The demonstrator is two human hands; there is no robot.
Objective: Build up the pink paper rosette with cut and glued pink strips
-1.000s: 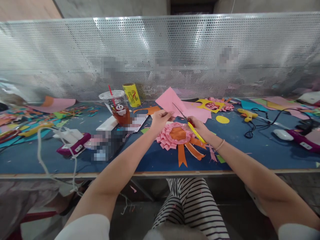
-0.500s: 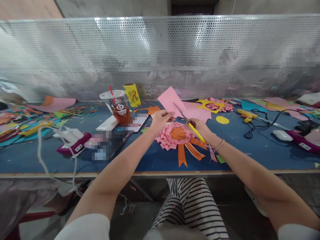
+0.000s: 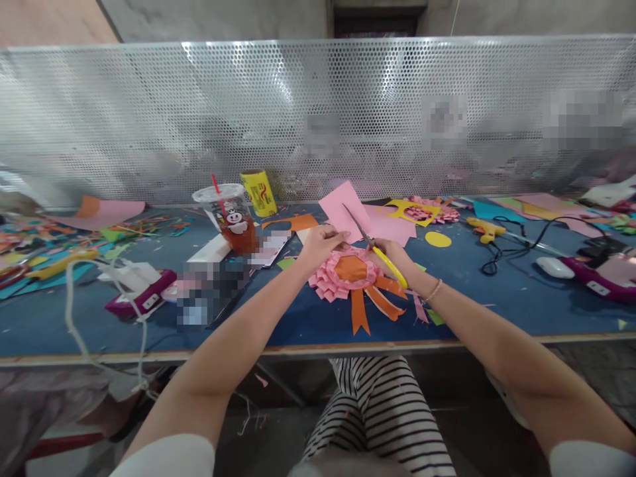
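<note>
My left hand [image 3: 322,244] pinches the lower left edge of a pink paper sheet [image 3: 342,202], which stands tilted above the table. My right hand [image 3: 390,255] is closed round yellow-handled scissors [image 3: 392,266], whose dark blades point up and left across the sheet. Whether the blades are cutting the paper I cannot tell. Just below both hands lies a rosette [image 3: 350,269] with pleated pink paper round an orange centre. Orange ribbon tails [image 3: 360,311] hang from it toward the table's front edge.
On the left stand a cup with a red straw [image 3: 233,222], a yellow roll [image 3: 259,193] and a purple power strip [image 3: 142,295] with cables. A yellow glue gun [image 3: 487,230] lies at right, near another purple strip [image 3: 596,281]. Behind rises a perforated metal screen [image 3: 199,112].
The pink sheet has turned slightly and sits a little lower between my hands. The whole view has shifted slightly. Both hands keep their hold.
</note>
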